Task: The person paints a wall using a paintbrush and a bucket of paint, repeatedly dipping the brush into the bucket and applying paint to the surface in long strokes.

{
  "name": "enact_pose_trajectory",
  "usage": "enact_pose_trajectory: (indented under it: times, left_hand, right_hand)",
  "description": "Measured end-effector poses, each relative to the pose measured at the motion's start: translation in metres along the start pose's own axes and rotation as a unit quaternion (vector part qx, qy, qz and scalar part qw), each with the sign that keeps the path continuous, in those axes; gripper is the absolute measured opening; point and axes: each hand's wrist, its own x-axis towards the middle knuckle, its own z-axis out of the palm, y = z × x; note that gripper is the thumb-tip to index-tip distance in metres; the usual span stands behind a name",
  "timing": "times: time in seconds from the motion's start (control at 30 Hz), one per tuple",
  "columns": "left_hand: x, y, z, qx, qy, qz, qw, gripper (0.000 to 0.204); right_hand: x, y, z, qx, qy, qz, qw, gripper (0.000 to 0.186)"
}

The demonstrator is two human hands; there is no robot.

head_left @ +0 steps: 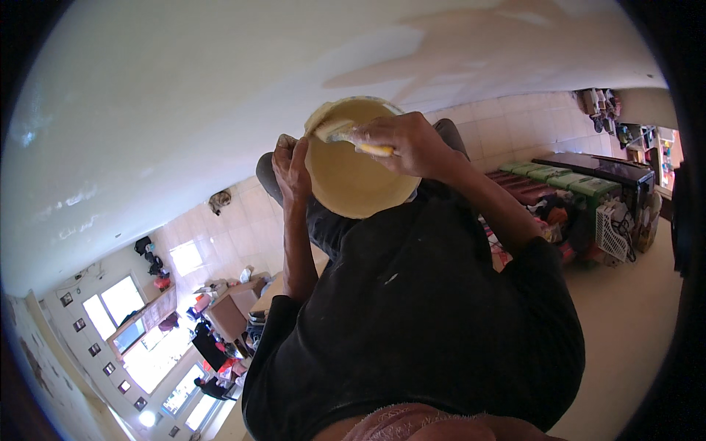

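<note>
A round tub (pixel 360 212), its inside coated pale yellow, is in front of my lap, between my knees. The left side of its rim is in the grip of my left hand (pixel 292 163), thumb on the inner side. My right hand (pixel 408 143) reaches over the tub from the right, closed around a paintbrush (pixel 377 150) with a yellow handle. The brush's pale, coated head points left, close to the inside of the rim near my left hand. My right fingers partly cover the brush. Pale smears mark both hands.
A large pale wall (pixel 220 81) rises just ahead, glossy in places. Below on the tiled floor (pixel 254 213) lies a cat (pixel 219 201). Boxes (pixel 229 312) and clutter stand at lower left; a white plastic basket (pixel 609 234) and piled goods are at right.
</note>
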Motion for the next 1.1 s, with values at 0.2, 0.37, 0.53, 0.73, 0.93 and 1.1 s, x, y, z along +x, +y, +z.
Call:
enact_pose_trajectory:
  times: [0.2,0.37,0.53,0.73,0.93,1.1]
  left_hand:
    - [0.0,-0.003,-0.002,0.003,-0.006,0.02,1.0,0.031]
    - [0.001,-0.016,-0.006,0.03,-0.013,0.043,0.999,0.033]
    - [0.004,-0.027,-0.001,0.098,-0.018,0.19,0.977,0.033]
    - [0.015,-0.04,-0.002,0.017,-0.011,0.107,0.994,0.032]
    - [0.012,-0.042,-0.001,0.032,-0.012,0.125,0.992,0.034]
    - [0.017,-0.045,0.0,0.025,-0.008,0.121,0.992,0.033]
  right_hand:
    - [-0.016,-0.013,-0.021,-0.106,0.038,-0.049,0.992,0.03]
    - [-0.035,-0.011,-0.012,0.061,0.012,0.178,0.982,0.024]
    - [-0.034,-0.006,0.032,0.1,0.1,0.091,0.986,0.029]
    - [-0.013,0.008,0.025,0.161,-0.006,0.079,0.984,0.029]
    - [-0.001,0.02,0.015,-0.026,0.012,-0.059,0.998,0.031]
    - [-0.016,0.008,0.0,-0.072,0.061,-0.056,0.994,0.03]
